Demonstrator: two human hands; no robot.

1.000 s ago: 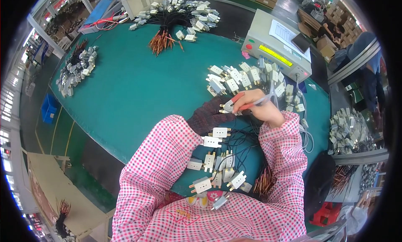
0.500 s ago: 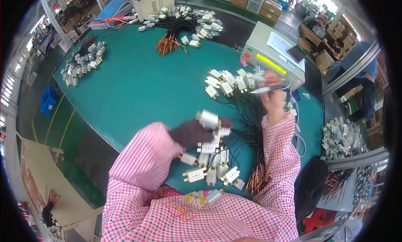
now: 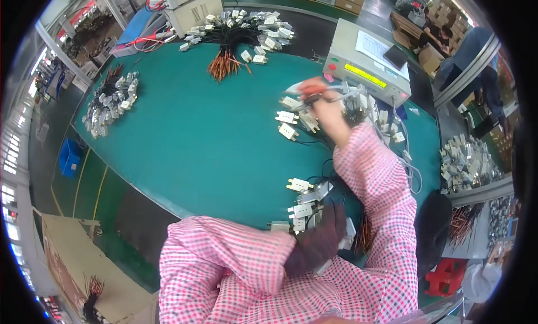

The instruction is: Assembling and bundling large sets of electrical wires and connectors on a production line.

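My right hand (image 3: 320,97), bare and blurred, is closed around red and black test probes (image 3: 311,92), over the far cluster of parts. These are boxy white electrical parts (image 3: 287,117) with metal tabs and black wires. My left hand (image 3: 319,243), in a dark glove, rests among the near cluster of white parts (image 3: 302,210), close to my body. Its fingers look stretched out over the parts, and what lies under the palm is hidden. Copper-coloured wire ends (image 3: 363,234) show beside my right sleeve.
A tester (image 3: 364,72) with a lit yellow display stands at the far right, papers and a dark phone on top. Bundles of similar parts lie at the back (image 3: 269,35) and the far left (image 3: 112,108) of the green table (image 3: 207,145). Grey cables (image 3: 416,178) hang at right.
My left hand has moved down and right, nearer my body, away from the part at its fingers. My right hand has swung left with the probes across the far cluster. The view has shifted slightly.
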